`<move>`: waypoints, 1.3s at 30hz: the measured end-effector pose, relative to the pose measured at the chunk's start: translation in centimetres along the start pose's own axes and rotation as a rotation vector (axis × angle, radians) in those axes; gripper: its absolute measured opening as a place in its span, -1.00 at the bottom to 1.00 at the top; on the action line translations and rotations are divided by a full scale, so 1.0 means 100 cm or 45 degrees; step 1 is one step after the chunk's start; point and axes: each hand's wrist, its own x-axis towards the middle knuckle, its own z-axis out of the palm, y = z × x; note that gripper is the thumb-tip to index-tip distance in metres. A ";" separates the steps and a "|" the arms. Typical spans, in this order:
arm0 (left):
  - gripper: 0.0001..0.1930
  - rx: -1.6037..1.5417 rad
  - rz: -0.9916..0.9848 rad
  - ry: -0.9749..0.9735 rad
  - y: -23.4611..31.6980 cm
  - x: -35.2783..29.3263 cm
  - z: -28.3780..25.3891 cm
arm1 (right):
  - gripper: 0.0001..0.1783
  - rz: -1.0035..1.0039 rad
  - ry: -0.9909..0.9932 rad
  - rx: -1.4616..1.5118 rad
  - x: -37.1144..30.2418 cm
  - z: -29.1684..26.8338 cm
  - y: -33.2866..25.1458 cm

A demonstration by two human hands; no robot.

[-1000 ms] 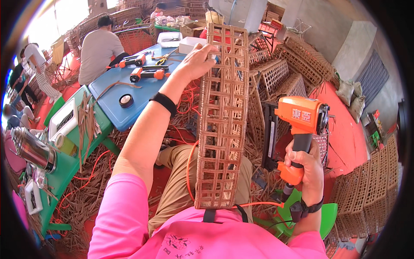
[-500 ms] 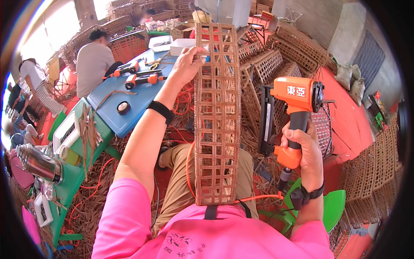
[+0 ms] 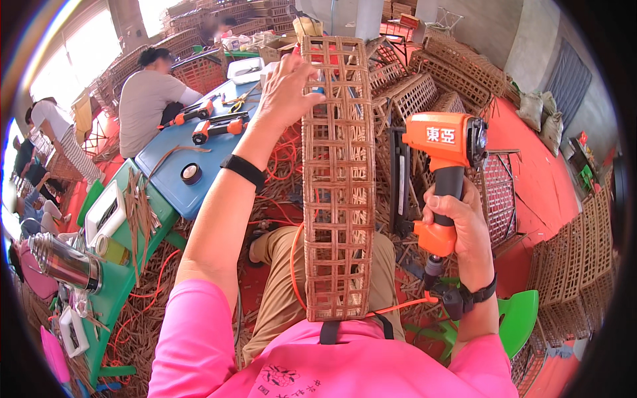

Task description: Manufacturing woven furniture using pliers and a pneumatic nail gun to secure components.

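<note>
A long, box-shaped woven basket (image 3: 337,180) of brown strips stands lengthwise before me, its near end against my waist. My left hand (image 3: 286,94) is open at the basket's far left edge, fingers spread and the thumb lying near the weave. In my right hand (image 3: 466,215) is an orange and black nail gun (image 3: 443,135), gripped by its handle. The gun is held upright to the right of the basket, apart from it, its long black magazine on the side towards the weave. An orange air hose (image 3: 405,306) runs from the handle's base across my lap.
A blue table (image 3: 192,151) at the left bears more nail guns (image 3: 219,127), pliers and a tape roll (image 3: 191,174). Beside it, a green bench (image 3: 125,292) carries a metal flask (image 3: 65,261). Woven baskets (image 3: 458,63) are stacked behind. Co-workers (image 3: 152,99) sit at the far left.
My left hand has loosened from the basket's edge and its fingers have spread. The nail gun has shifted slightly left, towards the basket.
</note>
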 end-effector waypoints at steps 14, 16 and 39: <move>-0.74 -0.112 0.659 -0.072 0.022 0.035 0.048 | -0.65 -0.041 -0.063 -0.069 0.047 0.012 -0.002; -0.80 -0.121 0.769 0.045 0.022 0.038 0.056 | -0.65 -0.032 -0.057 -0.076 0.052 0.011 -0.002; -0.83 -0.050 0.551 0.105 0.025 0.031 0.067 | -0.67 0.024 -0.109 -0.208 0.089 0.017 -0.002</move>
